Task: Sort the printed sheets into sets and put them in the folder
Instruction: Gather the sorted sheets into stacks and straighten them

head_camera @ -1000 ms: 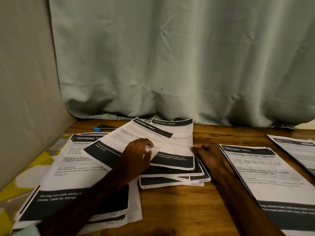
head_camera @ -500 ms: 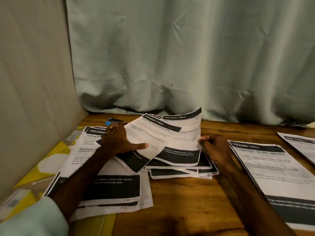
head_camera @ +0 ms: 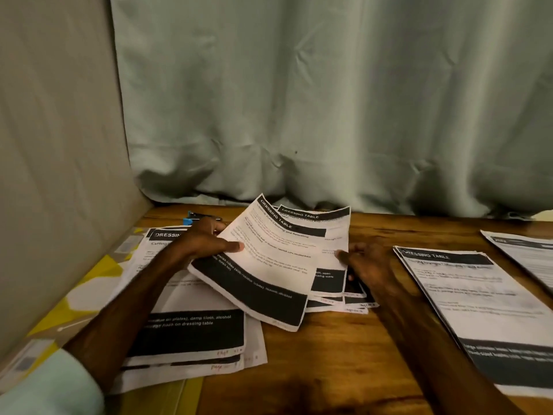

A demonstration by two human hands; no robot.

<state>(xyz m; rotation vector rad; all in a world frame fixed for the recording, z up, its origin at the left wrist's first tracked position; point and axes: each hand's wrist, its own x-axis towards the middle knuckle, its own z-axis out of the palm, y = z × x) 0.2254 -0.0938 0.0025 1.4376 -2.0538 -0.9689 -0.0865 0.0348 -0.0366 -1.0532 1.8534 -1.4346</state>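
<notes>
Evidently sorting is underway, with nothing yet going into the folder (head_camera: 104,266). The left hand (head_camera: 206,244) is gripping a sheet (head_camera: 269,274) by its edge, thumb on top, fingers behind it, holding it tilted above the middle pile (head_camera: 332,283). The right hand (head_camera: 369,269) is lying at that pile's three o'clock edge, fingertips (head_camera: 341,254) touching the top page; whether it is pinching paper or only steadying it, I cannot tell. At the pile's nine o'clock, a fanned left pile (head_camera: 185,330) is lying over what looks like the yellow folder. At three o'clock, apart, a squared right pile (head_camera: 478,298) is sitting on the table (head_camera: 329,363), with a further sheet (head_camera: 529,253) beyond it at the frame edge. A small blue item (head_camera: 190,220), too blurred to name, is lying at eleven o'clock.

The step in hand, I judge, is peeling one page off and deciding its set. The next move is calling for reading the heading or page mark, carrying the sheet to the matching pile and laying it square while the right hand is pinning the pages below. The left pile is needing squaring before going into the folder.
</notes>
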